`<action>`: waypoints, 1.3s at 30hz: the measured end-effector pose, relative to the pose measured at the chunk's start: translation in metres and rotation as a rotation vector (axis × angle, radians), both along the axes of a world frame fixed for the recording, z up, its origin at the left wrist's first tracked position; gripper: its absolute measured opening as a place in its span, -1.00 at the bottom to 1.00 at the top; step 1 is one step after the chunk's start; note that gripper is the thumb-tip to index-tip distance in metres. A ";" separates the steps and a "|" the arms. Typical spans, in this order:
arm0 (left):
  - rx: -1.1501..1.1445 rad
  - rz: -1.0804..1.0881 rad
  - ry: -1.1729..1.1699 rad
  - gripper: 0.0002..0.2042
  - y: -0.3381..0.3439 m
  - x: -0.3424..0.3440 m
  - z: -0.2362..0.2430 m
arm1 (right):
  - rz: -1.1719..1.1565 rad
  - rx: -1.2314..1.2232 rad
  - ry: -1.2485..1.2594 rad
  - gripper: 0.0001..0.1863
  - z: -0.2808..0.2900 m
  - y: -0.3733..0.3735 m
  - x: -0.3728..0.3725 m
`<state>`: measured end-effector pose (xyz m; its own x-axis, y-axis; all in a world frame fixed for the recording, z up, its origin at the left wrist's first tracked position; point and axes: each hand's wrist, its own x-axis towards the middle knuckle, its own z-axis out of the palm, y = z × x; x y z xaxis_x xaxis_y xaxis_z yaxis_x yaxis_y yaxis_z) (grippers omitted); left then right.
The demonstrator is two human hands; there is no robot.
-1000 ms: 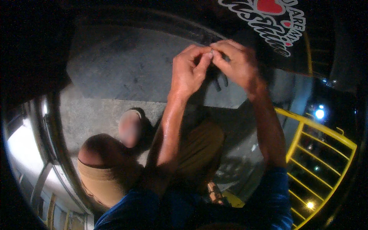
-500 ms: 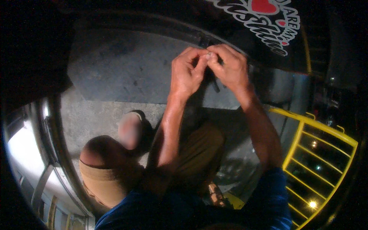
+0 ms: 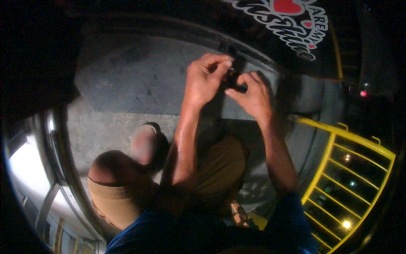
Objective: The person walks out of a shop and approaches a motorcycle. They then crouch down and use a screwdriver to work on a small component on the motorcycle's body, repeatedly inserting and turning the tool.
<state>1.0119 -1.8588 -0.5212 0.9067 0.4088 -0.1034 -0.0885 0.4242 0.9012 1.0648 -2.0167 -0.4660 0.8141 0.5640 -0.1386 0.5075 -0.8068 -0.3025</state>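
Observation:
Over the grey panel, my left hand [image 3: 204,79] is closed in a pinch, thumb pressed to forefinger. Whatever lies between those fingertips is too small and dark to name. Just to the right and a little nearer, my right hand [image 3: 253,95] has thumb and forefinger spread apart, with nothing visible gripped. In the gap between the two hands there is a small dark shape with a bright speck, whose kind I cannot make out. Both hands are close to the dark edge strip [image 3: 249,54] along the panel's far side.
The grey panel [image 3: 135,72] lies on a concrete floor [image 3: 93,129]. Beyond it stands a black surface with a lettered decal and a red heart [image 3: 287,6]. A yellow metal rack [image 3: 355,137] is at right. Bright white framing [image 3: 34,156] runs along the left.
My right hand has come away from the left, moving nearer to me, and its fingers have opened. My left hand keeps its pinch and has barely moved.

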 end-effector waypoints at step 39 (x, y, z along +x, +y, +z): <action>0.298 0.112 0.013 -0.82 0.002 0.001 0.010 | 0.350 0.079 -0.464 -0.78 0.020 -0.013 0.018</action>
<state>1.0134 -1.8570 -0.5115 0.8536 0.5203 0.0247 -0.1076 0.1298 0.9857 1.0826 -2.0300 -0.4462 0.5427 0.8045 0.2415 0.8336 -0.5512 -0.0370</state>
